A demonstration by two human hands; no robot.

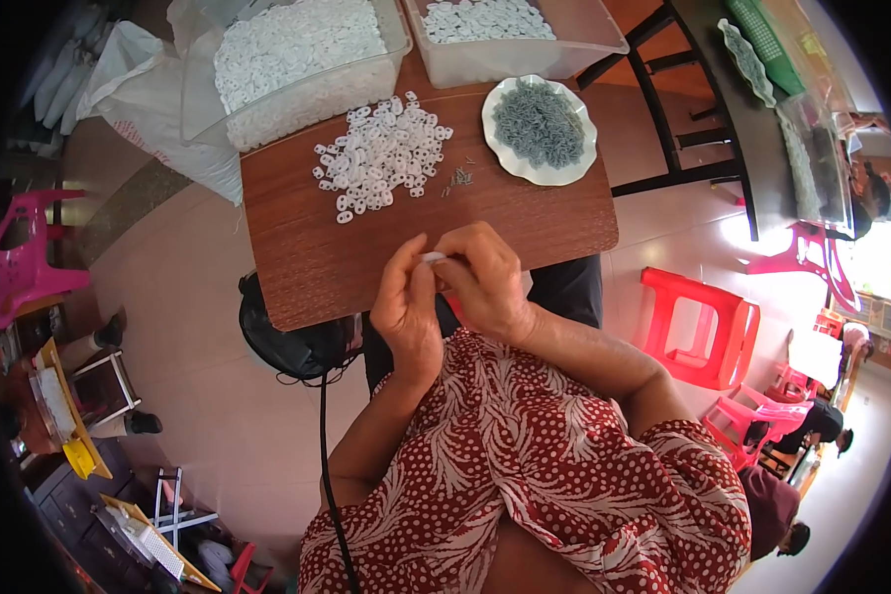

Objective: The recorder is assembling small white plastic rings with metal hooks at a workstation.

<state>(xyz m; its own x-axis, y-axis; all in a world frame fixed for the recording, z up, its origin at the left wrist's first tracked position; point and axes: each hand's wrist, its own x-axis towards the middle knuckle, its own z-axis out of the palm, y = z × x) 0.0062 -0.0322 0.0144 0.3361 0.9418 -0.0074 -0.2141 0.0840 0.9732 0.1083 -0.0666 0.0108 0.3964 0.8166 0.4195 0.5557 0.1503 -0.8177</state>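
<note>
Over the near part of a brown wooden table (317,267), my left hand (409,315) and my right hand (487,285) meet, fingertips together. Between them they pinch a small white plastic piece (433,256); only its edge shows, the rest being covered by fingers. Just beyond lies a loose heap of white oval plastic pieces with two holes (381,158). To its right, a few small grey screws (459,178) are scattered on the wood. A white scalloped plate (556,176) farther right bears a mound of the same grey screws (540,124).
Two clear plastic bins, left (317,97) and right (515,61), full of white pieces stand at the table's far edge. A white sack (183,148) leans at the left. Below the table are a black bag (292,337) and, rightward, a red stool (703,332). Other people sit far right.
</note>
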